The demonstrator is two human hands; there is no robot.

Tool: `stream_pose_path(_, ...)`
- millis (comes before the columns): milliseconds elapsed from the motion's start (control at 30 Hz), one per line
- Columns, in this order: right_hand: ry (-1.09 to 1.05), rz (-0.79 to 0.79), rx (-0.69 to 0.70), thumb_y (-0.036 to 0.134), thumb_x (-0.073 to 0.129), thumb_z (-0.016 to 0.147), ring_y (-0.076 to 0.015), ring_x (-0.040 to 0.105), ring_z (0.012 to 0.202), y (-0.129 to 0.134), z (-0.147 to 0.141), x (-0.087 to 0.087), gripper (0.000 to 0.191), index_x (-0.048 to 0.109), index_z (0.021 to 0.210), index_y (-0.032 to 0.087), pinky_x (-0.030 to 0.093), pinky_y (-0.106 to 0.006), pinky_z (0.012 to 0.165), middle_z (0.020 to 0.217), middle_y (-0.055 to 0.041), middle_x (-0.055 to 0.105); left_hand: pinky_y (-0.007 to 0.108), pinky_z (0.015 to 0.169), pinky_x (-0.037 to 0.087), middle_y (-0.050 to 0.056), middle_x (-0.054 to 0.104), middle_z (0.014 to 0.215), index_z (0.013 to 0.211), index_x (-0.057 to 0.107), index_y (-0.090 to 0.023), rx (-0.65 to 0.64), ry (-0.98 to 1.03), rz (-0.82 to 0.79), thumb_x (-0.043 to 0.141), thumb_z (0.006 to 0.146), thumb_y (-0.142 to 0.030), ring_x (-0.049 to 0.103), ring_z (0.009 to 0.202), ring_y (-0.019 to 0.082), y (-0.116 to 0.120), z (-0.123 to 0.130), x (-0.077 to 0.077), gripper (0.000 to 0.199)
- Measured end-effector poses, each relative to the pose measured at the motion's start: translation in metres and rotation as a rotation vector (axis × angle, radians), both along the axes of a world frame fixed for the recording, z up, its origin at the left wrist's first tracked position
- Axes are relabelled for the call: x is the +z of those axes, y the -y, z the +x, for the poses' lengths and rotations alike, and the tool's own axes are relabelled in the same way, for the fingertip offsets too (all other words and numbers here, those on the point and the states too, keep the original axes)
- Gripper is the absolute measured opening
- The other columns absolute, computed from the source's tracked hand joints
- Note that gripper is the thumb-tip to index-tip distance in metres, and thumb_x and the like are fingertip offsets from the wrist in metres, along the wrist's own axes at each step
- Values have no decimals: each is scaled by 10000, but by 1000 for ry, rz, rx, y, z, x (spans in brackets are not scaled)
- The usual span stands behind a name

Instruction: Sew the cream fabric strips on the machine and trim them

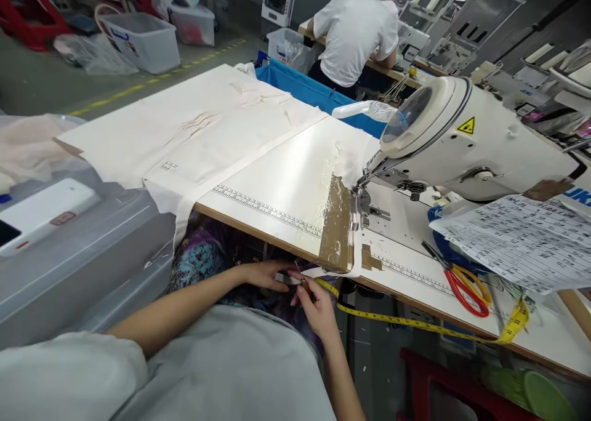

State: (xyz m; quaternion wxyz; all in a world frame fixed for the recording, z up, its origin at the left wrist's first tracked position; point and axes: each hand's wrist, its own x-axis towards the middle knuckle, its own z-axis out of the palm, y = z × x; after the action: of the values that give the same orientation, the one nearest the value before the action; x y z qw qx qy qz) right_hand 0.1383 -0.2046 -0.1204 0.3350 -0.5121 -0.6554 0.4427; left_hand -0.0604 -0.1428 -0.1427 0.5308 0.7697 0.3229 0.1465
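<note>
Below the front edge of the sewing table [263, 215], over my lap, my two hands are close together. My left hand [265, 275] pinches a narrow pale strip [287, 279]. Between the fingers of my right hand [317, 307] is a small, thin pointed tool [302, 277], partly covered; its exact kind is unclear. A yellow tape measure [392, 318] trails from beside my right hand along the table edge. The sewing machine [466, 138] stands just beyond, its needle area above the worn brown tape [339, 230] on the tabletop.
Pale fabric [221, 122] lies across the left tabletop. At right are red-and-orange-handled scissors [466, 292] and a written paper sheet [512, 236]. Grey plastic bins [92, 242] stand at left. A blue fabric bin [300, 85] is behind the table; beyond sits a co-worker [355, 36].
</note>
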Motion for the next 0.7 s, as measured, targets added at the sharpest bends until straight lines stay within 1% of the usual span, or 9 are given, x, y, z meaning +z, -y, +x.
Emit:
stream_pose_path(100, -2, 7, -58, 364, 500, 908, -147, 611, 534, -3, 5, 3, 336, 686, 1130, 194, 508, -257, 548, 619, 12, 648, 211, 701, 452, 28, 697, 919, 980, 681, -146, -32, 8, -65, 603, 824, -373, 603, 811, 157, 6, 14, -18, 286)
stream_pose_path(200, 4, 28, -159, 353, 498, 904, -145, 600, 519, -5, 13, -1, 317, 696, 1089, 188, 508, -261, 548, 612, 11, 651, 218, 618, 395, 21, 633, 726, 792, 669, -129, 4, -61, -37, 553, 845, -428, 532, 668, 136, 24, -11, -13, 325)
stream_pose_path(300, -2, 45, -223, 360, 516, 893, -151, 614, 530, -2, 16, -6, 307, 695, 1072, 187, 522, -273, 576, 622, 8, 657, 231, 653, 384, 11, 586, 638, 687, 632, -145, 49, -145, -34, 543, 855, -455, 518, 655, 138, 45, -62, 11, 364)
stream_pose_path(367, -16, 53, -239, 366, 523, 892, -154, 625, 541, 4, 14, -7, 307, 687, 1080, 187, 529, -280, 584, 675, -8, 680, 220, 585, 358, 22, 648, 707, 718, 642, -157, 72, -167, -163, 503, 888, -488, 516, 627, 128, 55, -89, 35, 397)
stream_pose_path(433, -34, 65, -250, 371, 511, 904, -141, 606, 507, 14, 9, -4, 316, 664, 1110, 186, 523, -280, 542, 799, -42, 714, 216, 523, 333, 20, 693, 717, 818, 646, -166, 122, -114, -321, 469, 913, -521, 501, 562, 116, 61, -101, 56, 408)
stream_pose_path(533, -63, 92, -276, 373, 451, 946, -138, 607, 503, 33, 0, 9, 307, 652, 1093, 195, 535, -291, 539, 912, -80, 732, 240, 623, 444, 46, 733, 764, 913, 606, -162, 223, 119, -454, 483, 909, -550, 619, 647, 151, 59, -86, 74, 407)
stream_pose_path(567, -72, 97, -268, 370, 448, 950, -159, 655, 585, 40, -3, 15, 294, 668, 1047, 202, 557, -306, 600, 948, -91, 736, 270, 680, 479, 63, 739, 800, 922, 590, -159, 251, 212, -490, 503, 896, -563, 658, 704, 174, 56, -75, 76, 414)
stream_pose_path(633, -91, 83, -185, 356, 482, 937, -220, 708, 884, 50, -9, 30, 262, 703, 947, 215, 567, -350, 790, 1088, -110, 723, 316, 758, 509, 87, 741, 860, 931, 572, -154, 279, 360, -544, 553, 862, -582, 692, 791, 207, 49, -50, 79, 433)
stream_pose_path(700, -90, 60, -54, 329, 525, 916, -261, 624, 1149, 56, -15, 47, 231, 731, 914, 224, 511, -385, 945, 1271, -106, 650, 315, 815, 502, 88, 735, 897, 927, 579, -151, 256, 455, -531, 588, 850, -567, 688, 864, 204, 42, -26, 88, 423)
